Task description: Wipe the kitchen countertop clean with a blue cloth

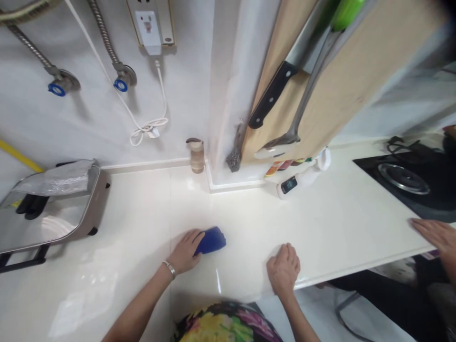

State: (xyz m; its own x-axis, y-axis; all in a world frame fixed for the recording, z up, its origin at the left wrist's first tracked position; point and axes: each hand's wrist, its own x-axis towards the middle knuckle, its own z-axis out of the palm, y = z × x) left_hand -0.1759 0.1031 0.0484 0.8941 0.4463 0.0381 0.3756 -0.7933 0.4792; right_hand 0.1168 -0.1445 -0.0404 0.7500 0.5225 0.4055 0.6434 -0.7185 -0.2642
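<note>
My left hand point(185, 251), with a bracelet at the wrist, grips the left end of a folded blue cloth point(213, 240) lying on the white countertop point(245, 218). The fingers lie over the cloth's edge, the thumb below. To the right, my right hand point(284, 269) rests on the counter near its front edge as a loose fist, with nothing visible in it. Behind the cloth, a small brownish jar point(197, 156) stands against the wall. A white bottle point(288, 187) with a dark label lies farther right.
An electric pan point(93, 199) with a plastic-wrapped item on top is at the left. A knife point(272, 95) and a ladle point(302, 109) hang before a wooden board point(342, 109). Another person's hand point(432, 233) touches the counter near the black cooktop point(441, 185).
</note>
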